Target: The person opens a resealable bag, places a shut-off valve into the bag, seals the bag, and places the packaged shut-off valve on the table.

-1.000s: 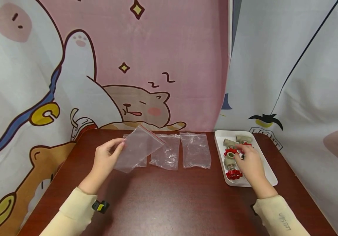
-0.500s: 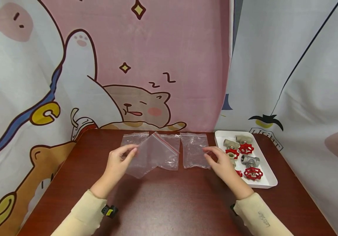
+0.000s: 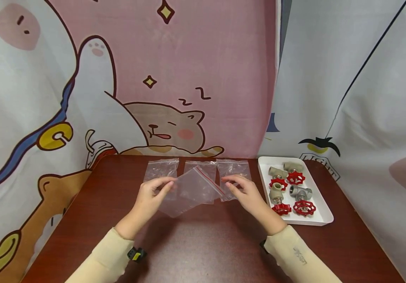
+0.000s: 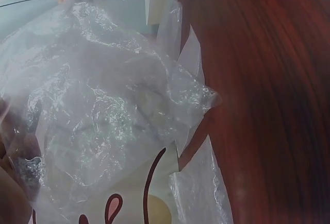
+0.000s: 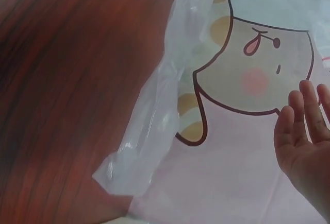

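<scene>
A clear zip-lock bag (image 3: 192, 190) with a red line along its top edge hangs tilted over the table. My left hand (image 3: 150, 198) pinches it at one side, between thumb and fingertips. In the left wrist view the bag (image 4: 98, 105) fills much of the picture and partly covers the left hand (image 4: 13, 188). Close to the bag's right top corner is my right hand (image 3: 247, 196), thumb and fingers apart. The right wrist view has this right hand (image 5: 307, 147) with fingers extended and nothing visible between them.
Flat along the table's back edge lie clear bags, a left one (image 3: 160, 169), a middle one (image 3: 208, 167) and a right one (image 3: 233, 167). On the right a white tray (image 3: 321, 208) holds several valves with red handwheels (image 3: 303, 208). A printed cloth (image 3: 238, 78) hangs behind the table (image 3: 203, 251).
My right hand has left the tray and moved left to beside the held bag. My left hand has carried the bag right and slightly towards me.
</scene>
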Demonstrator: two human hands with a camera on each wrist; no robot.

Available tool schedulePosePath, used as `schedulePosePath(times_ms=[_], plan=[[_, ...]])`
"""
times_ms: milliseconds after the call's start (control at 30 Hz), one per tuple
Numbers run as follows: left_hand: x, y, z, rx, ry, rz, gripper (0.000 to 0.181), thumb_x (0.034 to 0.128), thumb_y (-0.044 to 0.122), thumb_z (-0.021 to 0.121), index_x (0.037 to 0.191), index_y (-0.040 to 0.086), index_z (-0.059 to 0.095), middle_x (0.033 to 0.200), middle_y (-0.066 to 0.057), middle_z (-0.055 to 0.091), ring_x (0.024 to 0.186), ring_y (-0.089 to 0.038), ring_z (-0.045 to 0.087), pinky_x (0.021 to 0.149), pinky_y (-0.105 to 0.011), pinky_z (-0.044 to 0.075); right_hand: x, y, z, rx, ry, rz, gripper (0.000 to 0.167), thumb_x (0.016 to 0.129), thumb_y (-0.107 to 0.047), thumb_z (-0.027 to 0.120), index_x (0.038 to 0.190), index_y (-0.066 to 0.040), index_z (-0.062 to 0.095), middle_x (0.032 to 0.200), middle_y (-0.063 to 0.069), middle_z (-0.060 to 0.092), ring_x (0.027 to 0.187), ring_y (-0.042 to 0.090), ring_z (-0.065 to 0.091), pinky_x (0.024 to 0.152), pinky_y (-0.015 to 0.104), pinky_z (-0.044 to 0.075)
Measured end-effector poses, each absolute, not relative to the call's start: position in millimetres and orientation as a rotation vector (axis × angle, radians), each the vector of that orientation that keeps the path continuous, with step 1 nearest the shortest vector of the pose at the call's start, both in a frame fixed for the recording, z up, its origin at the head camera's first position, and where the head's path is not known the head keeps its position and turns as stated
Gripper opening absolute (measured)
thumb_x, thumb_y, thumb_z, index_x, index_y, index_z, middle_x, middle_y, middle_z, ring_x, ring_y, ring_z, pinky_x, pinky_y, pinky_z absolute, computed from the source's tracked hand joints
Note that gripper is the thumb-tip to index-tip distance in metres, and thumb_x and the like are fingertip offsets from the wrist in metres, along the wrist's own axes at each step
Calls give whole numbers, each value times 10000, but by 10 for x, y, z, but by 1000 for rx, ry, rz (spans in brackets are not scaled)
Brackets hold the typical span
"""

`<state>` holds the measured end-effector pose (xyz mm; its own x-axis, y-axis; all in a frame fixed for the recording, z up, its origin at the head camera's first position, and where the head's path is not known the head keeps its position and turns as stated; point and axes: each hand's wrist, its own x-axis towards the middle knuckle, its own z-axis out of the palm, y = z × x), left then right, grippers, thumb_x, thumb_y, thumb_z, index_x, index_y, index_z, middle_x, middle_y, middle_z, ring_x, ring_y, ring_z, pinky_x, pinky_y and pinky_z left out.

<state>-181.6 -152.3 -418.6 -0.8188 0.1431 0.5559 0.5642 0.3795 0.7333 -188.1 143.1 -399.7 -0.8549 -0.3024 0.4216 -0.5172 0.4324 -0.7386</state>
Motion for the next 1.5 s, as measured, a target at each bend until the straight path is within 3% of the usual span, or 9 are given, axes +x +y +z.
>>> schedulePosePath(times_ms=[167,300,733,1000,1167,1233,1333,1500], plan=[[-1814,-1507,-4204,-621,-2251,-1428,142,899,119,638,1018,136,715,841,22,726,761,-88,687,622,-198,517,-1879,1376,-3986,751,-2464,1467,156,901,-13,601,1028,31,680,1021,160,694,933,187,619,771,274,521],[-1807,-1492,-4205,-606,-2265,-1416,137,903,136,638,1015,145,716,826,30,722,752,-61,675,594,-208,511,-1875,1355,-3996,758,-2473,1523,137,896,-23,614,999,32,686,989,167,694,854,164,610,714,243,519],[-1784,-1459,-4211,-561,-2296,-1394,141,912,170,628,1023,189,712,810,64,719,732,-73,671,522,-210,453,-1865,1317,-3994,782,-2533,1602,106,875,-31,646,961,21,680,909,166,680,691,151,581,607,228,514],[-1804,-1476,-4245,-512,-2391,-1325,181,932,286,599,1061,211,701,913,61,722,841,-67,677,670,-254,554,-1833,1304,-3994,757,-2539,1641,62,860,-20,659,902,22,641,837,141,645,660,96,532,588,206,474],[-1804,-1433,-4216,-495,-2296,-1163,256,883,226,677,1135,185,663,1100,21,660,1025,-153,605,848,-320,493,-1817,1292,-4004,781,-2538,1705,64,866,-12,649,902,33,622,795,148,618,622,82,534,576,217,477],[-1804,-1399,-4198,-486,-2208,-1154,299,842,168,715,1132,152,642,1088,-19,624,998,-193,574,813,-328,467,-1834,1293,-4047,778,-2535,1729,63,863,-9,652,898,32,619,781,148,613,617,82,538,573,223,479],[-1775,-1331,-4163,-481,-2128,-1234,252,805,121,741,1033,130,633,935,-24,589,840,-182,553,663,-291,456,-1893,1300,-4176,759,-2530,1747,63,856,-19,667,891,10,623,763,125,615,622,87,538,572,223,477],[-1674,-1181,-4088,-439,-2280,-1484,99,834,257,732,824,189,661,694,19,618,633,-127,586,517,-250,466,-1957,1284,-4318,771,-2492,1714,84,826,-72,718,863,-68,643,726,52,615,617,102,537,553,220,468]])
